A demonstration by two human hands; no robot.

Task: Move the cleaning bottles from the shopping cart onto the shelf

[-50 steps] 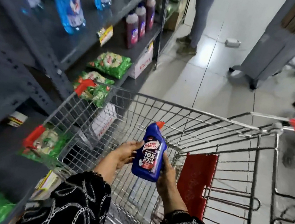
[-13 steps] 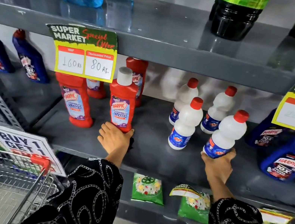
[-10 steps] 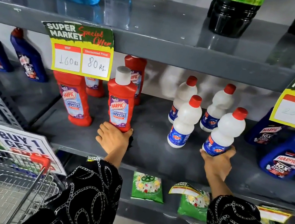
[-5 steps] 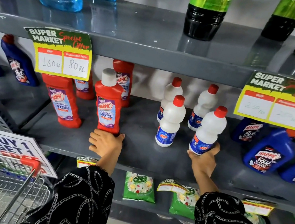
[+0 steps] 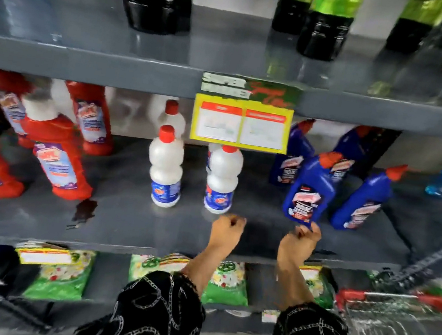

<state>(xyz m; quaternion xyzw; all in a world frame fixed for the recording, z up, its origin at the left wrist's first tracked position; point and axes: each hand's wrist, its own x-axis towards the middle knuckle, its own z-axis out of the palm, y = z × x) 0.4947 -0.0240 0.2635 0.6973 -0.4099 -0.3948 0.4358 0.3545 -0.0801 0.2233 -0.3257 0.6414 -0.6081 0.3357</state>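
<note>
Now placing: right hand (image 5: 298,243) fingertips pinching base of tilted blue plastic cleaner bottle (image 5: 310,192) above grey metal shelf (image 5: 122,218); left hand (image 5: 227,227) curled, empty; next, settle upright, release.

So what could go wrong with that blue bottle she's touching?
The front blue bottle stands tilted, and the right hand touches only its bottom edge, so it might tip into the blue bottle beside it. The left hand is curled close to a white bottle and could bump it. A dark wet patch on the shelf might be slippery.
</note>
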